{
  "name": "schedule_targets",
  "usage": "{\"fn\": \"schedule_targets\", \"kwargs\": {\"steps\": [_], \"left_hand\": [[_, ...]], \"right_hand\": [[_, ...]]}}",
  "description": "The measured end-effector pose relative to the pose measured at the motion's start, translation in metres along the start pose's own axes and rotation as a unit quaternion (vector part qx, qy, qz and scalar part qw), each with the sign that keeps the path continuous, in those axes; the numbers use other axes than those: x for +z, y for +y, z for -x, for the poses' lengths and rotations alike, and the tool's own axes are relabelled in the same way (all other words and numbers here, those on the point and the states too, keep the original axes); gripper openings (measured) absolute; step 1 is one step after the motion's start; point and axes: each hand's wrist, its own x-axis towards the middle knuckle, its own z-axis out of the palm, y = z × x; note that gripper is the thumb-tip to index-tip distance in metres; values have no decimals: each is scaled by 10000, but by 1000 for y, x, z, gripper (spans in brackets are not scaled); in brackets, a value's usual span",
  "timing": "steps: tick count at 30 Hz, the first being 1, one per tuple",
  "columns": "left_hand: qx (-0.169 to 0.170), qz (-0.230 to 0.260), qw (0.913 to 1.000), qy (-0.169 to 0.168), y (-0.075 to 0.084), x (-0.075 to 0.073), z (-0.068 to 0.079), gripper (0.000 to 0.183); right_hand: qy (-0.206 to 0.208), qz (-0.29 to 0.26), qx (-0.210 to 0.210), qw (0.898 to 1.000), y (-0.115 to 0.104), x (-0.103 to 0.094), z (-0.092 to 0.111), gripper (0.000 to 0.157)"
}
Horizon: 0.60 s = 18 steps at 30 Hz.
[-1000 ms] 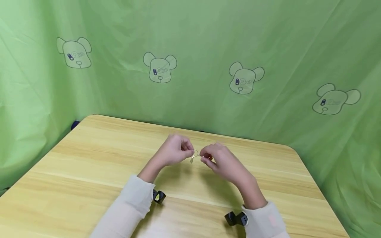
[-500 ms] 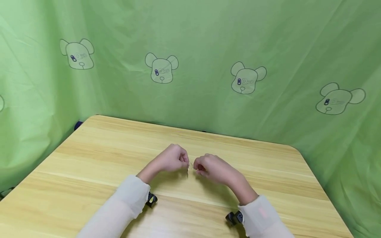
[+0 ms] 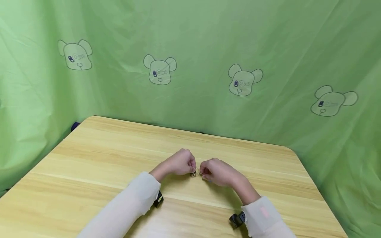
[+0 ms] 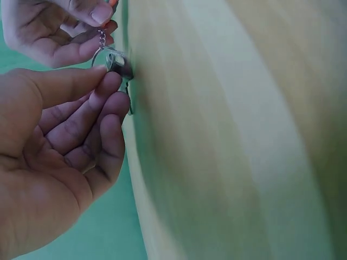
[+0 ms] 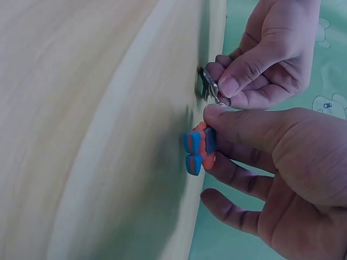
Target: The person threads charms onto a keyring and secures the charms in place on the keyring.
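Note:
My left hand (image 3: 182, 162) pinches what look like small metal keys (image 4: 118, 63) between thumb and fingertips. They are on a thin split ring (image 4: 96, 55), joined by a short chain (image 4: 102, 38) to a small orange and blue figure keychain (image 5: 199, 146). My right hand (image 3: 219, 172) holds that figure with the thumb and fingertips, its blue feet pointing out toward the table. In the right wrist view the left hand (image 5: 271, 65) is just above, close to the figure. The ring spans the narrow gap between both hands, low over the table.
A wood-grain table (image 3: 89, 158) lies under both hands, its rounded far edge behind them. Green curtain (image 3: 196, 39) with printed bear heads hangs around the back and sides. Black wrist cameras (image 3: 236, 220) stick out from the pale sleeves.
Both hands have come lower and nearer to the table front, then shifted slightly right over the last half second. The hold on the keychain continues.

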Motion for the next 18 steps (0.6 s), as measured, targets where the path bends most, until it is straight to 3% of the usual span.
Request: {"fn": "schedule_targets", "kwargs": {"steps": [7, 18], "left_hand": [[-81, -484, 9987, -116, 4, 2, -7, 14], [-328, -905, 9953, -69, 13, 1, -6, 36]], "right_hand": [[36, -26, 18, 10000, 7, 2, 1, 7], [-34, -151, 104, 9998, 9, 1, 3, 4]]}}
